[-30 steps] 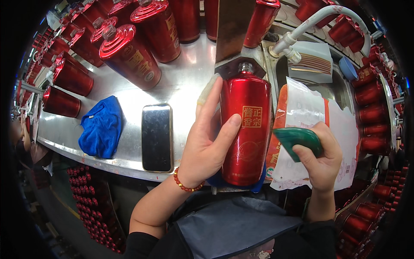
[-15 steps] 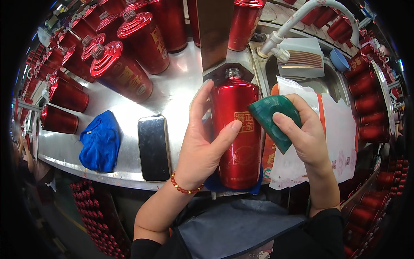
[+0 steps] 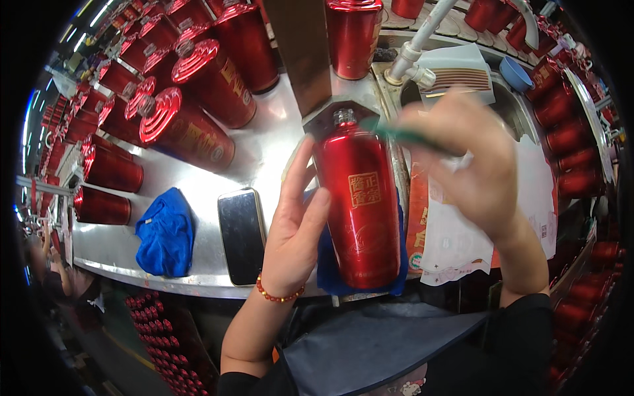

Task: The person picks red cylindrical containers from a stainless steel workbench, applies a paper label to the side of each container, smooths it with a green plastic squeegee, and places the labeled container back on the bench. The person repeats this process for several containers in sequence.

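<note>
A shiny red bottle (image 3: 362, 224) with a gold square emblem lies in front of me, its clear neck pointing away. Under it is a blue cloth (image 3: 330, 261). My left hand (image 3: 296, 228), with a beaded bracelet at the wrist, rests along the bottle's left side, fingers stretched and thumb apart from the gold emblem. In my right hand (image 3: 479, 165) is a green scraper (image 3: 416, 136), a flat piece seen nearly edge-on. Both are smeared by motion; the scraper's tip is near the bottle's right shoulder.
Left of the bottle lie a phone (image 3: 242, 234) and a crumpled blue cloth (image 3: 165, 234). Several red bottles (image 3: 188, 135) stand at the back left. A brown post (image 3: 307, 59) rises behind the work spot. Printed sheets (image 3: 489, 218) lie at right, before a sink with a white faucet (image 3: 411, 63).
My right hand has swung the green scraper up toward the bottle's shoulder and turned it edge-on. My left thumb has come off the bottle's front to its left edge.
</note>
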`<state>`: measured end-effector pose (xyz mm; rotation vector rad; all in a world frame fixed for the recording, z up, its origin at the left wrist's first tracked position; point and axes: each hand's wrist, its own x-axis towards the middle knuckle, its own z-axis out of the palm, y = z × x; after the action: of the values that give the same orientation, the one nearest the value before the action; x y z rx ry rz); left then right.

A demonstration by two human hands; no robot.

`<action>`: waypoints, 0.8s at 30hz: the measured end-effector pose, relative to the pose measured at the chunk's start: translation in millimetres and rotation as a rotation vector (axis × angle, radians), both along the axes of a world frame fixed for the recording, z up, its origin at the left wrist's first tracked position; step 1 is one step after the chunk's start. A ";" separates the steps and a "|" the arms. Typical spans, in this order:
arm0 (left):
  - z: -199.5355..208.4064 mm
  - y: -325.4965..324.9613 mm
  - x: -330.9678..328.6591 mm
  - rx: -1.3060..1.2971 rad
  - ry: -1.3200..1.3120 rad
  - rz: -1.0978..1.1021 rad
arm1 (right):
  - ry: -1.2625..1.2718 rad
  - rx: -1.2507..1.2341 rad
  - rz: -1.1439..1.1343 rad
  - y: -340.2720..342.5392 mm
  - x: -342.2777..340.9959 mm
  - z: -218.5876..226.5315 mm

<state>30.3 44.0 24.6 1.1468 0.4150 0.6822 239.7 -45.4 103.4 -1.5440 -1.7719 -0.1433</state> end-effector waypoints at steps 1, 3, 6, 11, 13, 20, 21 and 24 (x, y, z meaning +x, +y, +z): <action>-1.0 0.1 -3.8 0.046 0.024 0.016 | 0.043 -0.034 0.151 -6.2 -12.7 -4.1; -14.5 3.5 -10.6 0.198 0.047 0.082 | 0.136 -0.108 0.170 -18.7 -22.0 -10.6; -12.7 0.9 -20.4 0.345 0.096 0.161 | 0.131 -0.028 -0.263 -16.7 16.5 -20.9; -3.9 -7.6 -35.2 0.807 0.271 0.115 | 0.543 -0.183 0.050 -45.0 -18.4 -37.0; -7.2 -12.5 -41.8 0.865 0.303 0.096 | 0.637 -0.209 -0.248 -50.2 -2.6 -45.3; 3.5 -37.8 -45.5 1.063 0.471 -0.075 | 0.671 -0.297 -0.388 -69.8 -11.4 -73.1; 3.3 -41.7 -42.5 1.077 0.462 -0.096 | 0.758 -0.324 -0.320 -78.2 -12.1 -67.8; -5.6 -53.2 -36.2 1.188 0.594 -0.054 | 0.651 -0.203 0.055 -79.8 -34.9 -61.5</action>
<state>-5.9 -9.2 19.0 2.5071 0.4726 0.5069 204.8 -125.2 41.9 -1.4547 -1.3269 0.5257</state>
